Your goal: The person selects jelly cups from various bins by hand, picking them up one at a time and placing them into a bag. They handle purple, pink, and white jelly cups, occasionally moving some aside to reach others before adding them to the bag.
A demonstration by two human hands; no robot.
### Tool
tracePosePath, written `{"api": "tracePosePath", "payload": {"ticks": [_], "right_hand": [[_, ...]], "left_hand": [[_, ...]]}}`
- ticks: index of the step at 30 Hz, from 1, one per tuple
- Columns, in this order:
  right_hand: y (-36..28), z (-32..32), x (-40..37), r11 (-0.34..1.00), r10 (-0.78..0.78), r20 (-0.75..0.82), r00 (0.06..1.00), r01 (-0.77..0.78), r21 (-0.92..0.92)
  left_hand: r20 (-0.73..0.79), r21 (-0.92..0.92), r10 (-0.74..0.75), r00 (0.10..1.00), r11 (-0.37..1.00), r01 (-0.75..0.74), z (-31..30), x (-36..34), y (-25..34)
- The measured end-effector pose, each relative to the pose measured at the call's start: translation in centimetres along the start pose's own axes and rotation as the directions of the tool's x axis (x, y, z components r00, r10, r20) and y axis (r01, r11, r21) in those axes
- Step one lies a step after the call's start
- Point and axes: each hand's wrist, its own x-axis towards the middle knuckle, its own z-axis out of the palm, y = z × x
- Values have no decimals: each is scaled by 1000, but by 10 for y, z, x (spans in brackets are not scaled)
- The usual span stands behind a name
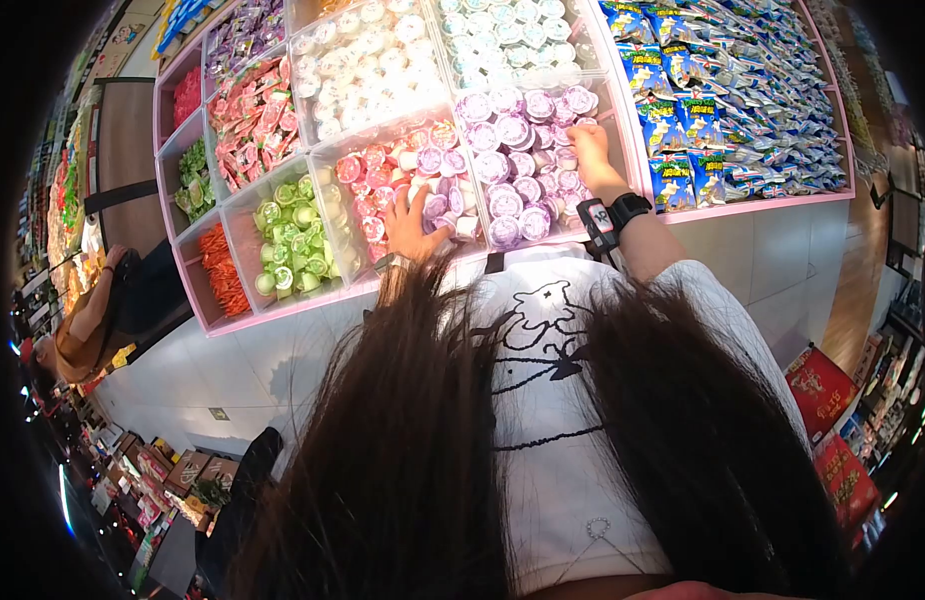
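Note:
My left hand [415,228] lies with fingers spread over a compartment of small sealed cups, probably jelly cups. Red cups [351,168] fill that compartment's left side, and purple ones [441,162] its right. In the compartment to the right, my right hand [591,158] is by the right wall among purple-lidded cups [513,130]. Its fingers are curled together; whatever they hold, if anything, is hidden. A black watch and a strapped device are on my right wrist.
Clear dividers split the pink-edged display bin [273,315]. Around my hands are green cups [288,240], white cups [363,65], orange-red sticks [223,270] and red-wrapped sweets [253,125]. Blue snack packets [683,120] fill the right section. Another person [93,310] stands at the left.

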Motion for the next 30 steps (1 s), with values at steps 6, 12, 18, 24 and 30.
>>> {"api": "tracePosePath", "payload": {"ticks": [6,12,18,24,30], "right_hand": [[12,-3,-21,756,-374,35,927,326,-567],[-12,-8,-51,236,-358,322,876,419,-877],[-3,-3,-54,45,-145,473,869,483,-874],[2,-11,-47,127,-61,517,854,521,-844],[-47,-13,-65,509,1,459,889,394,-765]], "left_hand": [[10,-3,-13,1000,1000,13,-1,-1,1],[22,15,-21,1000,1000,21,-2,2,2],[19,-8,-20,1000,1000,20,-2,0,2],[22,11,-33,999,999,33,-1,0,1],[-58,27,2,998,1000,0,-11,-2,9]]}}
